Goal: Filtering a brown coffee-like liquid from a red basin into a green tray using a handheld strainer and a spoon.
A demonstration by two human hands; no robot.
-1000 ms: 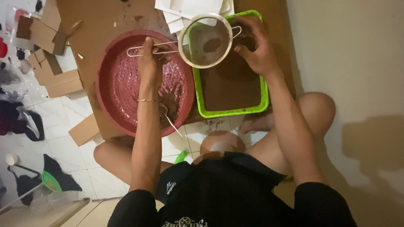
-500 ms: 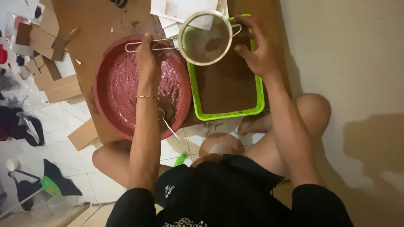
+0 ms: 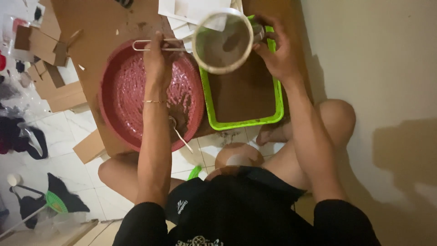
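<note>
A spoon [image 3: 178, 133] lies in the red basin [image 3: 114, 98] (nearest the knees); the left hand [image 3: 157, 61] grips the sieve [image 3: 222, 42] handle; the right hand [image 3: 275, 50] clasps its rim, over the green tray [image 3: 243, 122].

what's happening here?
A person sits on the floor holding a round sieve over a green tray of brown powder. The left hand grips the sieve's wire handle above a red basin; the right hand steadies the rim. A spoon rests in the basin.
</note>
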